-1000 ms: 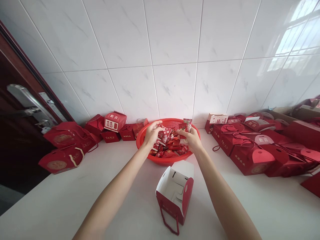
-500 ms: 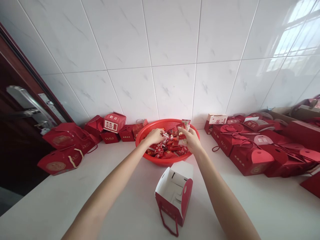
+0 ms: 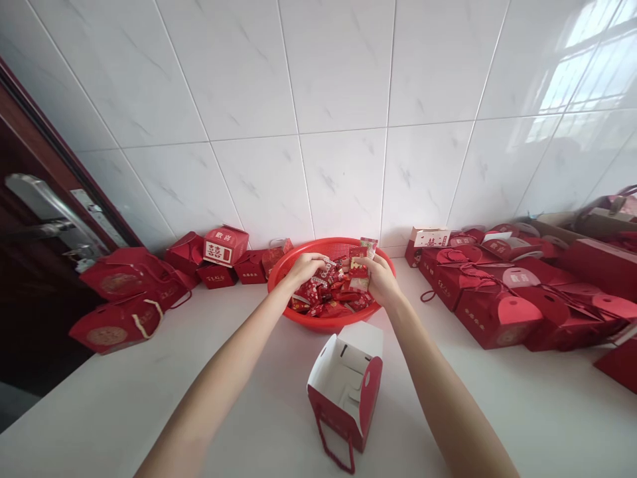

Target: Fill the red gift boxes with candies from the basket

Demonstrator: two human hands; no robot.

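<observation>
A red plastic basket [image 3: 328,324] full of small wrapped candies [image 3: 333,307] stands against the wall. Over its left side, my left hand [image 3: 304,268] has thumb and fingers closed on a red and white candy wrapper [image 3: 327,271]. My right hand [image 3: 381,279], at the basket's right side, grips several upright red and pale candy packets [image 3: 359,265] between thumb and fingers. In front of the basket, an open red gift box [image 3: 343,392] with a white inside rests on the table, its flaps up and its red rope handle hanging toward me. No candy shows inside it.
Red gift boxes [image 3: 226,245] line the wall at left, with larger ones [image 3: 109,325] near the door handle [image 3: 44,206]. Many closed red boxes [image 3: 502,312] crowd the right side of the white table [image 3: 239,411]. A tiled wall [image 3: 343,172] rises behind.
My left hand now pinches a candy wrapper raised slightly from the pile. My right hand has tilted, showing more of its packets. The view has shifted slightly.
</observation>
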